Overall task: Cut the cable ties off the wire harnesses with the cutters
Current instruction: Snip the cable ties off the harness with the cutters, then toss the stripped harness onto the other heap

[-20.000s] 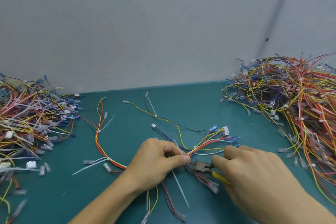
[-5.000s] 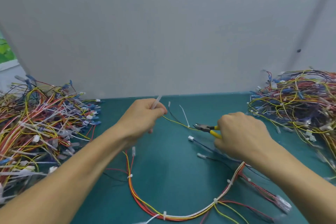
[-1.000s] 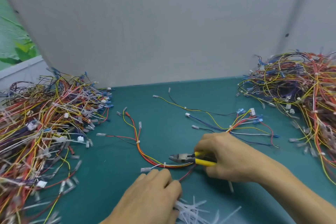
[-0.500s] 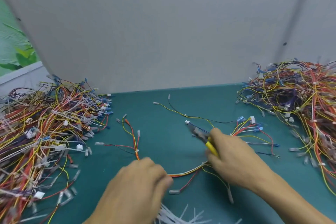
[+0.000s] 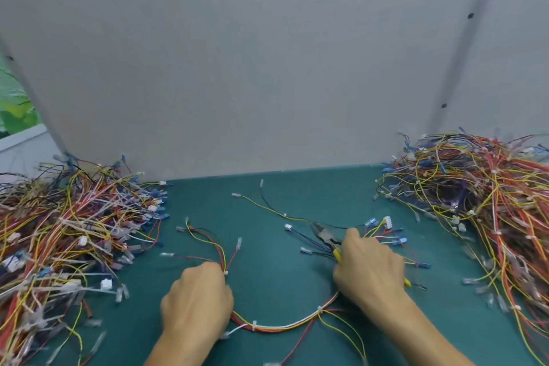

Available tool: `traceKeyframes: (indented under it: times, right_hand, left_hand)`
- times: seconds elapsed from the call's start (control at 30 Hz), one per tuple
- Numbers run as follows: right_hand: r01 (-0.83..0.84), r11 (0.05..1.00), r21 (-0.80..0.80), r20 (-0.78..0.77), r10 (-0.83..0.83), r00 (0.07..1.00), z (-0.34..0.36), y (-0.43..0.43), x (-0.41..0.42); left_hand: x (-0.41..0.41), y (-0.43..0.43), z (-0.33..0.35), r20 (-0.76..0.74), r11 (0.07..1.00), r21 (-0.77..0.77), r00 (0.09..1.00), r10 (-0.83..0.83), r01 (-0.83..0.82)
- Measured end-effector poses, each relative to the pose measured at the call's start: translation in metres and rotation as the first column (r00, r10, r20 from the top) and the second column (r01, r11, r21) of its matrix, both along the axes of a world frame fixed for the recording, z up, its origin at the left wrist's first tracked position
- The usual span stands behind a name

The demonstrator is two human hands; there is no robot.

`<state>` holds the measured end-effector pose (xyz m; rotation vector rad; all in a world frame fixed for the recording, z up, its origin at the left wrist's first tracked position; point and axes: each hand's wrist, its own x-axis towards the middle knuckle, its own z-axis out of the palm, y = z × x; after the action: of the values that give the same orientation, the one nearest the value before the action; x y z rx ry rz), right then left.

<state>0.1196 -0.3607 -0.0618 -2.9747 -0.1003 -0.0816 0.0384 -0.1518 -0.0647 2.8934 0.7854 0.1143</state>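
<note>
- While the wire harness (image 5: 282, 328) lies curved on the bench (image 5: 282, 282) between both hands, white cable ties (image 5: 254, 326) sit uncut on its bundle.
- The cutters (image 5: 323, 235) point away from those ties, with the right hand (image 5: 368, 267) clamped round their yellow handles.
- The left hand (image 5: 197, 297) is closed round the harness beside another tie.
- Likely slip: the blades nick insulation — the ties hug the wires tightly.
- Loose branch wires could snag in the side piles (image 5: 59, 232).

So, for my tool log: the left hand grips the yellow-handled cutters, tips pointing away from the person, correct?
No, the head view shows the right hand gripping the yellow-handled cutters, tips pointing away from the person; the left hand holds the harness.
</note>
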Motion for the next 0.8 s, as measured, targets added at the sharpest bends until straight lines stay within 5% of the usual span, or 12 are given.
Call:
traceKeyframes:
  times: [0.17, 0.3, 0.5, 0.8]
  right_hand:
    - [0.061, 0.939, 0.339, 0.065, -0.088, 0.994, 0.006, 0.005, 0.015]
    - [-0.009, 0.738, 0.674, 0.178, -0.151, 0.972, 0.028, -0.001, 0.028]
    - [0.019, 0.224, 0.974, -0.034, 0.064, 0.997, 0.040, 0.003, 0.030]
    - [0.058, 0.116, 0.992, -0.077, 0.175, 0.982, 0.040, 0.011, 0.031]
  left_hand:
    - [0.015, 0.009, 0.007, 0.303, 0.925, -0.377, 0.950, 0.079, 0.043]
    - [0.032, 0.019, 0.019, 0.504, 0.542, -0.789, 0.809, 0.304, 0.288]
    - [0.048, 0.020, 0.029, 0.521, 0.215, -0.853, 0.766, 0.376, 0.475]
    - [0.046, 0.023, 0.036, 0.547, 0.164, -0.832, 0.737, 0.396, 0.530]
